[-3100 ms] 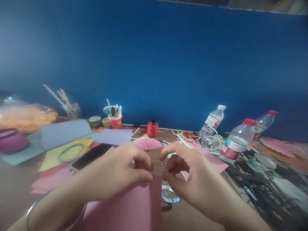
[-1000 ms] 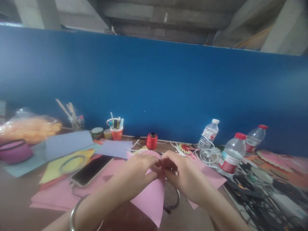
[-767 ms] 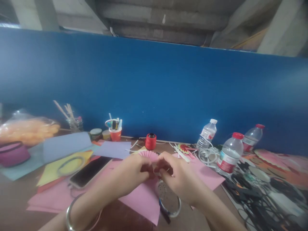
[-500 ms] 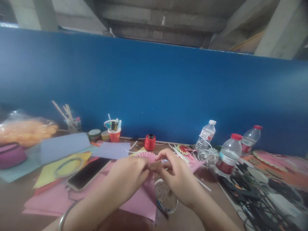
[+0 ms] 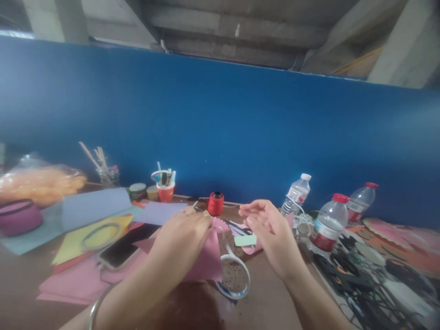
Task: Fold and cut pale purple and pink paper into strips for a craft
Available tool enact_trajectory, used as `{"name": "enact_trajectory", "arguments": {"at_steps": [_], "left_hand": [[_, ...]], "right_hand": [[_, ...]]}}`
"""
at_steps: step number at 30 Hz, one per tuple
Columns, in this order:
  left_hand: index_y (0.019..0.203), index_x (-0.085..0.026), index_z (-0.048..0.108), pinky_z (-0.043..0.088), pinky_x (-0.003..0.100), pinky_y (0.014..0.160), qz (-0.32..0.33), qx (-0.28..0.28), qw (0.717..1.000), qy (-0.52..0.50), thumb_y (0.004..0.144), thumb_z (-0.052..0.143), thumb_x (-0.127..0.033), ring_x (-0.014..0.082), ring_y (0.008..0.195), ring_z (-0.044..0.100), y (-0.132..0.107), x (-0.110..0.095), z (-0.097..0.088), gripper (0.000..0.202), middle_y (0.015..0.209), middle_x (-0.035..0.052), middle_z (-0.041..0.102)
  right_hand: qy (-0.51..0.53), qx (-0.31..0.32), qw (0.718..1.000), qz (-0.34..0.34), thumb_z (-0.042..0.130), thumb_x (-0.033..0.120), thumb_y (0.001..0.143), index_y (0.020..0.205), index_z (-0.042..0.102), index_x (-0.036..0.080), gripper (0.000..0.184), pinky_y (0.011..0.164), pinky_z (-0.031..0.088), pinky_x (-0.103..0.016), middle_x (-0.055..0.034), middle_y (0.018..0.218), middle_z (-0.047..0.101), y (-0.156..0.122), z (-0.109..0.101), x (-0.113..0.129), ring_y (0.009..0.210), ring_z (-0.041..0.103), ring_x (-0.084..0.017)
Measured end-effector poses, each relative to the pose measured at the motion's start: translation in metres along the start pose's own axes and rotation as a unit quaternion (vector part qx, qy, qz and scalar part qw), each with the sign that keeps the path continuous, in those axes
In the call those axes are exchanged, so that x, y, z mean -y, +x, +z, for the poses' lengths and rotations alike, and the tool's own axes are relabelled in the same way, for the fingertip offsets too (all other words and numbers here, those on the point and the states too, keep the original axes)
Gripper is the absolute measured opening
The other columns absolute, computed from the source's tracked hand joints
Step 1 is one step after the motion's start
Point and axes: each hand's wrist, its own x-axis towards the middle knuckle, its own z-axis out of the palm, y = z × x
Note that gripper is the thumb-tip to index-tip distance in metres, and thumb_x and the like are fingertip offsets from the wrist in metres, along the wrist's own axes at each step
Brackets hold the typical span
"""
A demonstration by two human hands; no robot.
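Note:
My left hand (image 5: 182, 231) is closed on the upper edge of a pink paper sheet (image 5: 206, 259), lifting it off the table. My right hand (image 5: 266, 227) hovers to the right of it with fingers loosely apart and nothing in them. Between the hands lie scissors (image 5: 239, 227) and a small pale green paper scrap (image 5: 245, 240). A white tape ring (image 5: 234, 277) lies just in front of the pink sheet. A metal bangle (image 5: 98, 302) circles my left wrist.
A red thread spool (image 5: 215, 203) stands behind the hands. A phone (image 5: 120, 245), yellow and lilac papers, and an orange cup of pens (image 5: 165, 185) lie at left. Three water bottles (image 5: 328, 222) and a tangle of cables (image 5: 371, 284) fill the right. A blue wall (image 5: 220, 133) backs the table.
The view tilted up from the table. My right hand let go of the pink paper and drew away to the right, opening. My left hand keeps its hold on the sheet.

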Motion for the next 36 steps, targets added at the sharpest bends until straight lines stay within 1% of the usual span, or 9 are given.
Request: {"name": "enact_trajectory", "arguments": {"at_steps": [3,6,10,14,19,24,29,32,36], "left_hand": [[0.071,-0.018,0.062,0.040,0.033,0.068,0.022,0.005,1.000,0.018,0.085,0.043,-0.012,0.0199,0.068,0.054,0.002,-0.002,0.000,0.024,0.071,0.0046,0.062],[0.078,-0.018,0.063,0.040,0.034,0.069,0.040,0.007,0.998,0.038,0.084,0.040,-0.008,0.0210,0.072,0.055,0.002,-0.004,0.001,0.025,0.076,0.0048,0.064],[0.082,-0.016,0.062,0.040,0.038,0.072,0.045,0.009,0.996,0.071,0.079,0.041,-0.003,0.0248,0.079,0.056,0.000,0.000,0.002,0.025,0.082,0.0079,0.065],[0.082,-0.020,0.060,0.034,0.030,0.056,0.014,-0.030,0.994,0.104,0.075,0.044,-0.005,0.0198,0.067,0.056,-0.007,0.004,0.001,0.023,0.076,0.0033,0.063],[0.079,-0.023,0.061,0.019,0.030,0.047,-0.023,-0.083,0.979,0.183,0.072,0.045,-0.004,0.0177,0.049,0.049,-0.016,0.001,0.002,0.026,0.062,0.0008,0.061],[0.101,-0.022,0.062,0.029,0.030,0.046,-0.021,-0.065,0.979,0.194,0.073,0.041,-0.002,0.0190,0.056,0.059,-0.017,0.001,0.007,0.040,0.083,0.0025,0.070],[0.105,-0.020,0.059,0.047,0.030,0.057,0.020,-0.051,0.995,0.079,0.077,0.036,-0.002,0.0216,0.084,0.065,-0.015,0.002,0.011,0.041,0.103,0.0078,0.068],[0.104,-0.019,0.060,0.051,0.034,0.067,0.022,-0.052,0.998,-0.014,0.079,0.036,-0.004,0.0235,0.089,0.064,-0.013,0.006,0.017,0.038,0.102,0.0092,0.068],[0.098,-0.020,0.063,0.050,0.039,0.079,0.008,-0.081,0.987,-0.137,0.085,0.040,-0.012,0.0226,0.091,0.064,-0.003,0.013,0.027,0.028,0.098,0.0070,0.068]], "right_hand": [[-0.141,0.022,0.990,0.005,0.041,0.026,0.090,0.098,0.053,0.019,0.017,0.087,0.048,-0.030,-0.0086,0.109,0.065,0.015,-0.004,-0.018,0.104,0.061,-0.019],[-0.372,0.076,0.924,0.036,0.034,0.017,0.092,0.115,0.053,0.017,0.029,0.095,0.041,-0.028,-0.0089,0.122,0.060,0.030,-0.003,-0.050,0.113,0.055,-0.017],[-0.465,0.146,0.864,0.126,0.047,0.014,0.090,0.095,0.064,0.012,0.017,0.088,0.045,-0.040,-0.0132,0.098,0.066,0.037,-0.006,-0.092,0.097,0.062,-0.024],[-0.501,0.202,0.823,0.176,0.055,0.031,0.090,0.108,0.059,0.017,0.023,0.078,0.052,-0.038,-0.0063,0.108,0.061,0.037,-0.016,-0.112,0.090,0.061,-0.018],[-0.515,0.170,0.826,0.154,0.054,0.032,0.090,0.114,0.056,0.018,0.028,0.083,0.050,-0.041,-0.0076,0.117,0.058,0.041,-0.012,-0.128,0.099,0.059,-0.021],[-0.528,0.141,0.819,0.175,0.054,0.032,0.090,0.113,0.057,0.017,0.027,0.081,0.051,-0.040,-0.0073,0.114,0.059,0.041,-0.010,-0.151,0.096,0.060,-0.020],[-0.526,0.144,0.815,0.195,0.052,0.033,0.091,0.089,0.065,0.015,0.023,0.073,0.050,-0.034,-0.0064,0.089,0.067,0.040,-0.018,-0.150,0.083,0.064,-0.019],[-0.503,0.175,0.827,0.183,0.052,0.036,0.090,0.072,0.067,0.016,0.031,0.066,0.047,-0.028,-0.0051,0.071,0.068,0.040,-0.017,-0.143,0.074,0.065,-0.019],[-0.489,0.196,0.831,0.178,0.055,0.036,0.089,0.097,0.064,0.016,0.024,0.073,0.051,-0.033,-0.0047,0.096,0.066,0.042,-0.011,-0.142,0.084,0.063,-0.018]]}}
